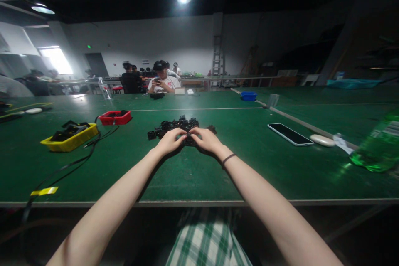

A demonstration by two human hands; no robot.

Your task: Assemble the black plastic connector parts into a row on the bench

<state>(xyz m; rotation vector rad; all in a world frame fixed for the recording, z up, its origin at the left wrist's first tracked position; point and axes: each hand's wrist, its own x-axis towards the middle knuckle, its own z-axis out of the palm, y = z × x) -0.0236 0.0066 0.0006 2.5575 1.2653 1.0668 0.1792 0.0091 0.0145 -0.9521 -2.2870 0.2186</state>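
My left hand (171, 140) and right hand (207, 139) pinch a black part (188, 141), well in from the near edge of the bench (193, 181).

Desk (193, 178): smooth top, soft sheen. Black parts (174, 126): plastic-looking, fine finish too small to tell. Yellow tray (71, 144) and red tray (116, 120): smooth moulded plastic. Phone (289, 134): glossy, glass-like face. White rounded item (322, 140): smooth, hard-looking shell. Green bottle (378, 147): clear, shiny plastic. Checked garment (204, 245): woven-looking cloth.
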